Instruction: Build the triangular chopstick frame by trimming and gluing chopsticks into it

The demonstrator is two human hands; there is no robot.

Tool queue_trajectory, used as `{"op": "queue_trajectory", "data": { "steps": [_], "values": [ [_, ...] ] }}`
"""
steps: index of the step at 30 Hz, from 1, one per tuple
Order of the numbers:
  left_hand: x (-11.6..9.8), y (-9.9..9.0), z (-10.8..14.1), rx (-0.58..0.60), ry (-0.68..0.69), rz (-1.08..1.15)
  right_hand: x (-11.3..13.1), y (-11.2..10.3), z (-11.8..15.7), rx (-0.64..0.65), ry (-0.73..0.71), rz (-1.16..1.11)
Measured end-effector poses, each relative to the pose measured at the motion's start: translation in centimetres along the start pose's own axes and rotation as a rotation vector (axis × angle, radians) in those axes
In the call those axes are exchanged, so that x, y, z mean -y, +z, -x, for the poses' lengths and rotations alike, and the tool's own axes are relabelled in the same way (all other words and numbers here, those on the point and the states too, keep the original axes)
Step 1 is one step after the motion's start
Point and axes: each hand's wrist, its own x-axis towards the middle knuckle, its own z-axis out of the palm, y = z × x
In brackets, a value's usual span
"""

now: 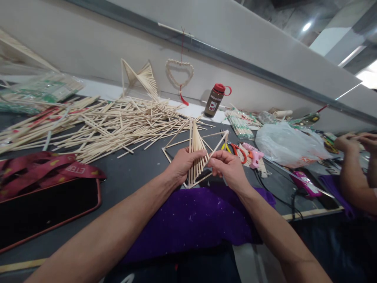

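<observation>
hands [203,163] closed around a fanned stick model [194,153], above a dark table [129,173] against a pale wall [106,51].

Dark grey tabletop [129,173]: bears loose wooden sticks [118,122], phone [50,212], maroon lanyard [38,173], pink glue gun [253,155], purple cloth [194,220].

2 hands [188,165] close together (forearms converging)

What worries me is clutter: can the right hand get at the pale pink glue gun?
Probably yes: the glue gun lies just beyond the right hand, with only red handles partly between, though it would first have to leave the stick it pinches.
</observation>
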Motion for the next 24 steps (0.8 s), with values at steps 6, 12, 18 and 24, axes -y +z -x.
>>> {"op": "queue_trajectory", "data": {
  "steps": [6,12,18,24],
  "values": [
    [-0.1,0.0,-0.1,0.004,0.009,-0.009,0.3,0.2,-0.1,-0.004,0.008,0.019],
    [-0.2,0.0,0.3,0.004,-0.007,-0.027,0.3,0.1,0.2,-0.020,-0.019,0.022],
    [-1.2,-0.8,1.0,-0.078,0.081,-0.134,-0.6,-1.8,0.0,-0.250,-0.193,0.121],
    [-2.5,-1.6,1.0,-0.166,0.259,-0.400,-1.7,-3.7,-1.6,-0.282,-0.272,0.524]
  ]
}}
